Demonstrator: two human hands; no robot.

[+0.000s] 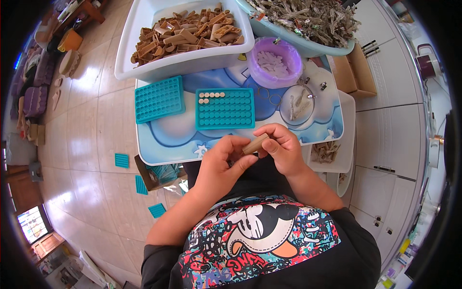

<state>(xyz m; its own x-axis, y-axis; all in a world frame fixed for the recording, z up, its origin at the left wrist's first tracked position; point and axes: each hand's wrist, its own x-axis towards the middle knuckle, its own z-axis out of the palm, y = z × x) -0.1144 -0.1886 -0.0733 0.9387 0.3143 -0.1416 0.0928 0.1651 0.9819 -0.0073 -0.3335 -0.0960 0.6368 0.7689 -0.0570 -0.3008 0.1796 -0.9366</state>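
Our left hand (pixel 219 161) and right hand (pixel 281 149) meet above our lap, both pinching one small brown tube (pixel 255 143), fingers closed round its ends. It sits just off the near edge of the blue tray table (pixel 168 139); we judge a loose pinch could drop it to the floor. Two teal hole trays lie there: the right tray (pixel 224 108) holds about eight plugs, the left tray (pixel 159 98) none. One white bin (pixel 130 43) of brown parts stands behind.
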